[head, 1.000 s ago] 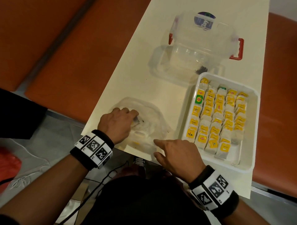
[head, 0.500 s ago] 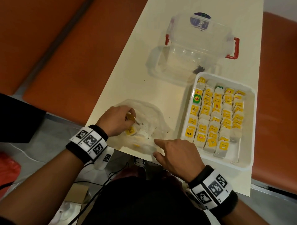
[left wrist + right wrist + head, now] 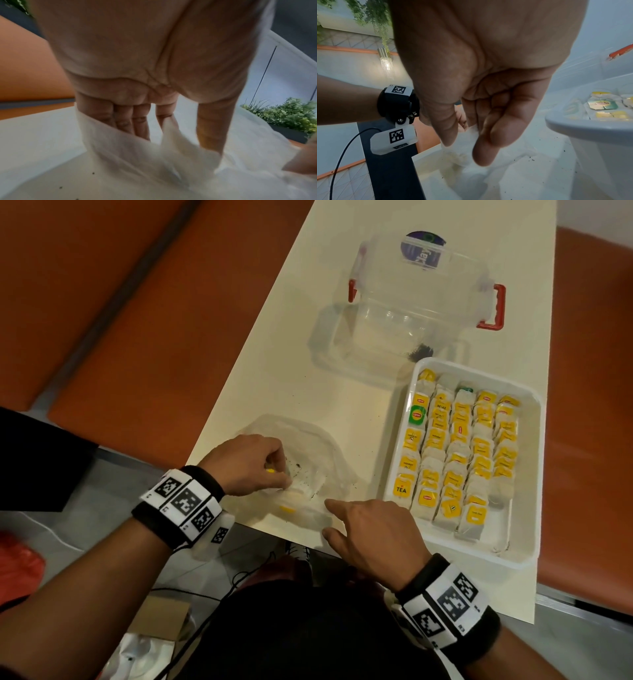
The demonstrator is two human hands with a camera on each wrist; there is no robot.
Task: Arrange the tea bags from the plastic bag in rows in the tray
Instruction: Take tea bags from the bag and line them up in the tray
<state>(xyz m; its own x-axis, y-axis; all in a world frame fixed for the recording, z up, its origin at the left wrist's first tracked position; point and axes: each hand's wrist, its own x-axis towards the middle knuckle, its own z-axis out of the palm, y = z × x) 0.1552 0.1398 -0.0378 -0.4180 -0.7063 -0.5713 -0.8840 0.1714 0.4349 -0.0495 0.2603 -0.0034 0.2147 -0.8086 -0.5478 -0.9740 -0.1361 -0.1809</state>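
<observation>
A crumpled clear plastic bag (image 3: 322, 453) lies at the table's near edge. My left hand (image 3: 284, 478) is inside its mouth, fingers curled, with a yellow tag showing under them; it seems to pinch a tea bag. In the left wrist view the bag's film (image 3: 137, 155) hides the fingertips. Another tea bag (image 3: 287, 509) with a yellow tag lies in the plastic bag nearer me. My right hand (image 3: 327, 517) pinches the bag's near rim between thumb and forefinger (image 3: 465, 148). The white tray (image 3: 524, 556) to the right holds several rows of yellow-tagged tea bags (image 3: 459, 453).
A clear plastic box (image 3: 411, 313) with red clips stands behind the tray, its lid beside it. Tea crumbs dot the cream table (image 3: 274, 364). Orange bench seats flank the table on both sides. The table's near edge runs just under my hands.
My left hand reached into the bag, closed on a tea bag, then drew back a little toward me. The right hand has kept its hold on the bag's rim.
</observation>
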